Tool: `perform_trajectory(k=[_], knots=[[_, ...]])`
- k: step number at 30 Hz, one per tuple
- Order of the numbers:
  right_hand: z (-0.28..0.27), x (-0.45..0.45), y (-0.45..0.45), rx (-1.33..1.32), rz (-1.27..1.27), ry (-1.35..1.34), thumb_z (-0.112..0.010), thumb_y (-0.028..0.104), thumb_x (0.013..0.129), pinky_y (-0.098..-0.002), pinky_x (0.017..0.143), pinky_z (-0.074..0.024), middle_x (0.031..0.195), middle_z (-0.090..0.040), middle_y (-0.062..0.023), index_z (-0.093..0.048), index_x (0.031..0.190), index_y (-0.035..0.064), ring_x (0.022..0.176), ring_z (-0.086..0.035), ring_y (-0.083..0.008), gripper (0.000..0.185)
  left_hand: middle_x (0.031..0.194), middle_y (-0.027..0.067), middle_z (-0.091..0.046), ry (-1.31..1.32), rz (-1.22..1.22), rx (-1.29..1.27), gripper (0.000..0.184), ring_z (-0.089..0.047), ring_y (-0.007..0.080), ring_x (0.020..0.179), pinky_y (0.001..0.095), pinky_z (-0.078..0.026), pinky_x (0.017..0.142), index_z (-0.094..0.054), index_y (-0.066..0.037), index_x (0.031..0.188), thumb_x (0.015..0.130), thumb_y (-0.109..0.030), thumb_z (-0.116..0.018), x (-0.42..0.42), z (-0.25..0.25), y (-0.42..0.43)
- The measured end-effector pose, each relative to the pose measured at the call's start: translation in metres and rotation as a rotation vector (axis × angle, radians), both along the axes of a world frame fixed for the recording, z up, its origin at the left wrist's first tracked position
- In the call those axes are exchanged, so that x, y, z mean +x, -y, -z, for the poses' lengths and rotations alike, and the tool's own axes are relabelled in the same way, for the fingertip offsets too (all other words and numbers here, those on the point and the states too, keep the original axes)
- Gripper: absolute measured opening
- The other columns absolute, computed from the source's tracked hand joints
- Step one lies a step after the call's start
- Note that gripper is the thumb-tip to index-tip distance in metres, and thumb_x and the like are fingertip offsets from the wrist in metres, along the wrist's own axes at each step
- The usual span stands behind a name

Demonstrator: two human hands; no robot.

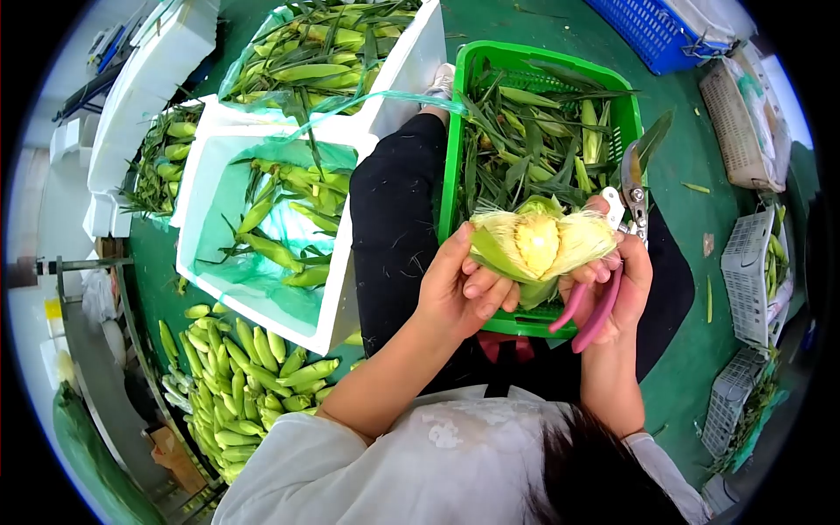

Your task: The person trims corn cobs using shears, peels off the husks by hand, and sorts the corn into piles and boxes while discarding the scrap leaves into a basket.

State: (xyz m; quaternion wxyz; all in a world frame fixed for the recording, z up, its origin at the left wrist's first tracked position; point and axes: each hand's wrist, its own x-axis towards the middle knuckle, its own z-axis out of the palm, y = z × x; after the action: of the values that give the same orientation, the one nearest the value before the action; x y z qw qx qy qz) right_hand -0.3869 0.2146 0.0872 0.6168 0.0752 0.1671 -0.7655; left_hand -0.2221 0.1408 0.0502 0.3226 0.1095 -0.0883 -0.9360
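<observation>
Corn ear (535, 243), one, husk folded open around pale yellow kernels, silk fanned to both sides; in front of the torso (420, 455), directly between left hand (468, 284) and right hand (617, 280), in contact with both, neither clearly nearer. Long axis apparently foreshortened toward the viewpoint; exact tilt not to be told. Left hand: thumb and curled fingers pinching the husk along the left flank. Right hand: fingers closed around pruning shears (637, 201), pink handles toward the torso, metal head pointing away, fingertips also at the right flank of the husk. In the way on the right: same pruning shears, just beside the ear, sharing the palm. Beneath and beyond: green crate (452, 175), loaded with leafy husks and ears (525, 157). To the left, past a dark-trousered leg (389, 201): white foam box (339, 262) with green plastic liner (214, 227), several ears inside; farther off, second foam box (411, 74), heaped full. Lower left: pile of green-husked ears (249, 376). Right edge, well apart: white crate (744, 293); upper right, blue crate (643, 26).
</observation>
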Motion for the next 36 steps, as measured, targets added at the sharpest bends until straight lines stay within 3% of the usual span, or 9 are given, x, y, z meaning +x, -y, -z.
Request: perform_trajectory(k=[4, 13, 20, 22, 24, 25, 28, 32, 36], knots=[[-0.001, 0.001, 0.001, -0.017, 0.031, 0.179, -0.052, 0.009, 0.089, -0.0258, 0.055, -0.0443, 0.065, -0.050, 0.0024, -0.050, 0.116, 0.0041, 0.053, -0.046, -0.0101, 0.028, 0.050, -0.0059, -0.043, -0.245, -0.048, 0.175, 0.039, -0.046, 0.0130, 0.040, 0.0338, -0.050, 0.055, -0.046, -0.017, 0.073, 0.105, -0.038, -0.036, 0.001, 0.008, -0.002], [-0.005, 0.001, -0.010, -0.151, 0.184, 0.019, -0.052, 0.005, 0.090, -0.0251, 0.052, -0.0444, 0.063, -0.047, 0.0024, -0.044, 0.119, 0.0042, 0.054, -0.046, -0.0083, 0.030, 0.048, -0.0056, -0.044, -0.194, -0.061, 0.155, 0.042, -0.047, 0.0129, 0.040, 0.0337, -0.048, 0.053, -0.045, -0.018, 0.069, 0.105, -0.038, -0.037, 0.011, 0.019, -0.010], [0.001, -0.007, -0.018, -0.063, 0.092, -0.274, -0.053, 0.008, 0.091, -0.0259, 0.053, -0.0445, 0.063, -0.047, 0.0028, -0.042, 0.121, 0.0057, 0.054, -0.048, -0.0085, 0.032, 0.050, -0.0019, -0.044, 0.285, -0.075, -0.107, 0.037, -0.052, 0.0163, 0.045, 0.0349, -0.051, 0.059, -0.049, -0.014, 0.073, 0.103, -0.036, -0.043, 0.006, 0.028, -0.002], [0.006, -0.009, -0.022, -0.005, 0.077, -0.357, -0.053, 0.010, 0.091, -0.0272, 0.056, -0.0447, 0.064, -0.047, 0.0029, -0.042, 0.123, 0.0055, 0.055, -0.048, -0.0086, 0.034, 0.089, 0.0055, -0.064, 0.711, -0.193, -0.348, 0.038, -0.066, 0.0206, 0.086, 0.0343, -0.053, 0.077, -0.058, -0.004, 0.105, 0.101, -0.039, -0.046, -0.002, 0.031, 0.003], [0.010, -0.009, -0.024, 0.060, 0.091, -0.380, -0.053, 0.011, 0.091, -0.0277, 0.057, -0.0449, 0.065, -0.046, 0.0029, -0.041, 0.124, 0.0055, 0.056, -0.047, -0.0085, 0.035, 0.114, 0.0096, -0.062, 0.524, -0.258, -0.349, 0.044, -0.062, 0.0214, 0.097, 0.0359, -0.052, 0.077, -0.051, -0.007, 0.127, 0.100, -0.041, -0.044, -0.008, 0.037, 0.003], [0.015, -0.009, -0.024, 0.064, 0.097, -0.407, -0.053, 0.010, 0.091, -0.0281, 0.058, -0.0452, 0.065, -0.046, 0.0028, -0.042, 0.124, 0.0056, 0.057, -0.047, -0.0088, 0.036, 0.123, 0.0122, -0.058, 0.461, -0.266, -0.344, 0.046, -0.060, 0.0213, 0.107, 0.0350, -0.050, 0.090, -0.042, -0.007, 0.135, 0.101, -0.038, -0.044, -0.013, 0.035, 0.001], [0.023, -0.003, -0.024, 0.096, 0.095, -0.470, -0.059, 0.013, 0.088, -0.0316, 0.059, -0.0489, 0.068, -0.048, -0.0007, -0.045, 0.120, 0.0035, 0.059, -0.049, -0.0109, 0.035, 0.124, 0.0130, -0.057, 0.679, -0.348, -0.575, 0.045, -0.059, 0.0205, 0.108, 0.0343, -0.047, 0.097, -0.040, -0.007, 0.137, 0.100, -0.030, -0.051, -0.036, 0.017, -0.009], [0.027, -0.002, -0.025, 0.106, 0.083, -0.413, -0.059, 0.013, 0.089, -0.0320, 0.061, -0.0494, 0.069, -0.050, -0.0011, -0.046, 0.120, 0.0025, 0.061, -0.050, -0.0112, 0.035, 0.107, 0.0059, -0.060, 0.740, -0.364, -0.552, 0.046, -0.057, 0.0106, 0.096, 0.0262, -0.048, 0.085, -0.045, -0.003, 0.130, 0.090, -0.008, -0.067, -0.048, 0.012, -0.002], [0.027, -0.002, -0.028, 0.180, 0.110, -0.434, -0.056, 0.012, 0.091, -0.0281, 0.059, -0.0449, 0.066, -0.046, 0.0025, -0.042, 0.123, 0.0049, 0.057, -0.047, -0.0086, 0.036, 0.105, 0.0056, -0.063, 0.794, -0.175, -0.633, 0.018, -0.058, 0.0079, 0.093, 0.0235, -0.047, 0.081, -0.054, -0.002, 0.111, 0.095, -0.009, -0.061, -0.037, 0.036, 0.005]])
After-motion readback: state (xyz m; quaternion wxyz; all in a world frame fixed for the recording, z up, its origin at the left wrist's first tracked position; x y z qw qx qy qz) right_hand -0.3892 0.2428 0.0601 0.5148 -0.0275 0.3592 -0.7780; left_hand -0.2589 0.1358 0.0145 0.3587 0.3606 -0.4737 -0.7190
